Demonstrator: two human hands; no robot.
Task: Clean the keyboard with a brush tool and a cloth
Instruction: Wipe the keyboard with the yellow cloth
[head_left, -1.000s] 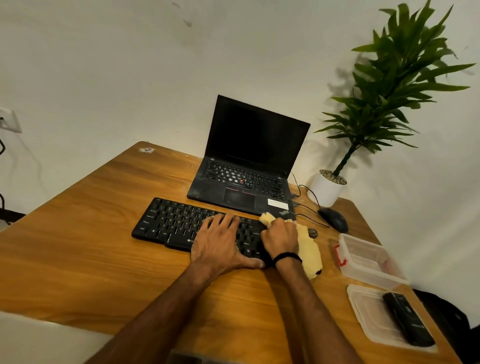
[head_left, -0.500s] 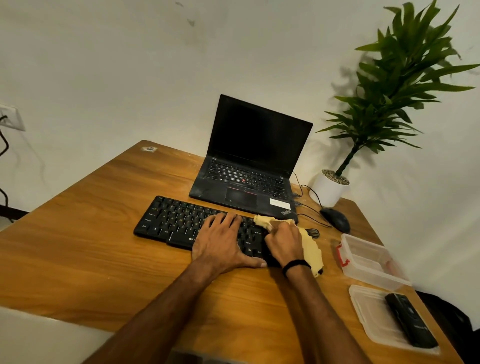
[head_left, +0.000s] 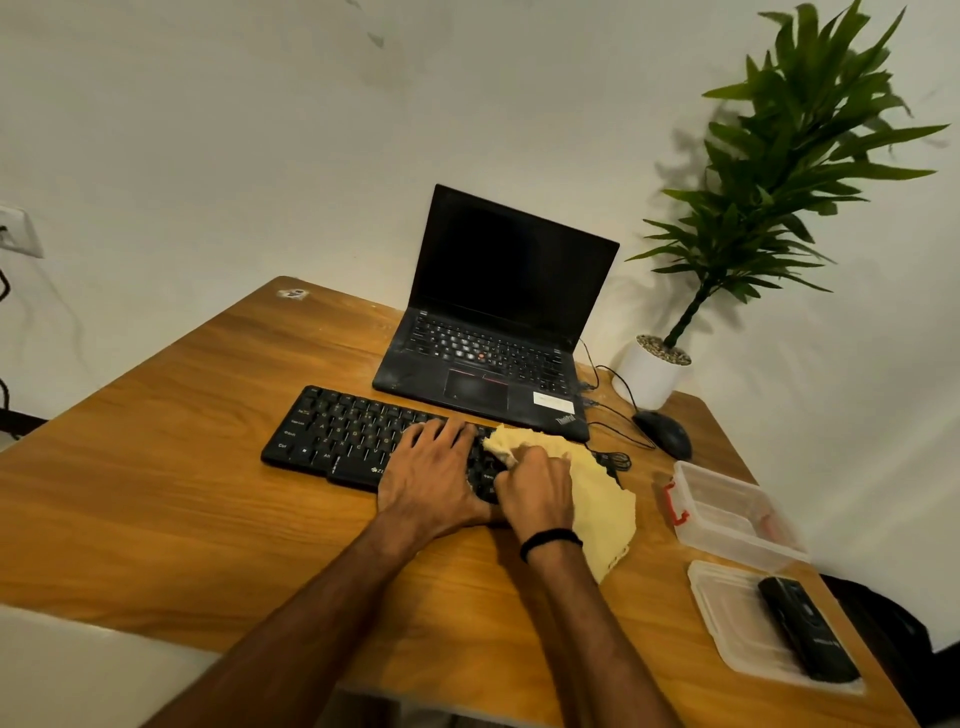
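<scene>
The black keyboard (head_left: 358, 434) lies across the middle of the wooden desk (head_left: 156, 467), its long side roughly parallel to the near edge, with a broad stretch of bare wood to its left and in front of it. Just behind it sits an open laptop (head_left: 498, 332), close to the keyboard's far edge, so there is little room that way. To the right the space is tighter: a black mouse (head_left: 665, 434) with its cable, a white-potted plant (head_left: 769, 208) at the desk's far right corner, a clear plastic box (head_left: 727, 509), and a lid (head_left: 737, 623) bearing a dark oblong object near the right edge. The left hand (head_left: 434, 475) rests flat on the keyboard's right half, fingers spread and open, holding nothing. The right hand (head_left: 537, 486), a black band at its wrist, is curled around a yellow cloth (head_left: 602, 499), pressing it to the keyboard's right end; the cloth trails onto the desk
</scene>
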